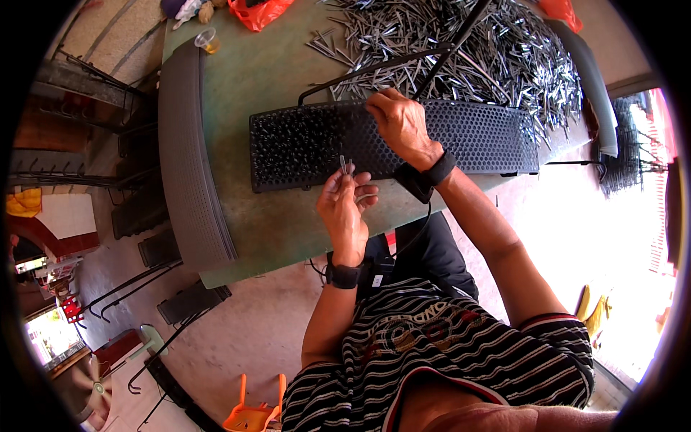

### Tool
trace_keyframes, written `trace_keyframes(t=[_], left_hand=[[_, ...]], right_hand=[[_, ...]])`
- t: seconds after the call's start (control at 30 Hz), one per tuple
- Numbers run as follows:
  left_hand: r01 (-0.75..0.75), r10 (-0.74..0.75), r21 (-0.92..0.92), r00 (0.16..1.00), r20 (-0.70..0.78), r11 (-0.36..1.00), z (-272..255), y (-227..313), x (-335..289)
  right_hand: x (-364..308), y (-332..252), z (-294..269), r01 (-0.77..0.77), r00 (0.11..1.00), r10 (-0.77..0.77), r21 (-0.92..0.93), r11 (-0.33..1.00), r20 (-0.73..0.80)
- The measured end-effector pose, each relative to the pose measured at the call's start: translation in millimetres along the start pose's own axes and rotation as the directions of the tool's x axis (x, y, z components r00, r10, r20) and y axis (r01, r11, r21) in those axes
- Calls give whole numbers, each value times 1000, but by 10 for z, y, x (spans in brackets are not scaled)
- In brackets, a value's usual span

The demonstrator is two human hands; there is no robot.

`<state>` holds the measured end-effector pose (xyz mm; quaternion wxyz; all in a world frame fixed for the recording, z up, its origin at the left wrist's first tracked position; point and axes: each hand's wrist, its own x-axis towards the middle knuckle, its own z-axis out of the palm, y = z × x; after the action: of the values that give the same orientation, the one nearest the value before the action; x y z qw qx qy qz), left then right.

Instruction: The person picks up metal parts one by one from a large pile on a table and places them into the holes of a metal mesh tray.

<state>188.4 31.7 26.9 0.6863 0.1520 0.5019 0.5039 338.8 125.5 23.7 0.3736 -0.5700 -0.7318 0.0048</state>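
A long black panel with honeycomb holes (468, 133) lies across the table in front of me. Small shiny pieces stand thickly in the holes of its left part; the holes of its right part show as open cells. My left hand (344, 209) is at the panel's near edge, thumb and fingers pinched around a few thin metal strips (343, 164) that point upward. Over the middle of the panel is my right hand (403, 126), fingertips bent down and together; whatever they may hold is hidden. Beyond the panel spreads a big heap of similar strips (461, 54).
A green table (266, 237) carries everything. Stacked grey perforated sheets (188, 144) line its left edge, near a clear cup (207, 40). A bent black metal bar (374, 66) rises behind the panel. An orange stool (252, 414) stands on the floor, lower left.
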Motion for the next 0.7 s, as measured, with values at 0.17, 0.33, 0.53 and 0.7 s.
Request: trace_keyframes(t=[0.17,0.33,0.53,0.7], left_hand=[[-19,19,-6,999,34,1000,37,-5,5],[15,-14,-15,996,85,1000,130,-63,29],[37,-38,21,998,56,999,75,-66,57],[33,-34,22,999,38,999,62,-37,56]], right_hand=[[-60,-240,-247,-319,913,219,270,908,343],[-219,-253,-309,-438,875,255,449,779,411],[28,-107,-309,-375,896,443,487,789,-27],[11,19,-145,-302,936,350,426,852,-36]])
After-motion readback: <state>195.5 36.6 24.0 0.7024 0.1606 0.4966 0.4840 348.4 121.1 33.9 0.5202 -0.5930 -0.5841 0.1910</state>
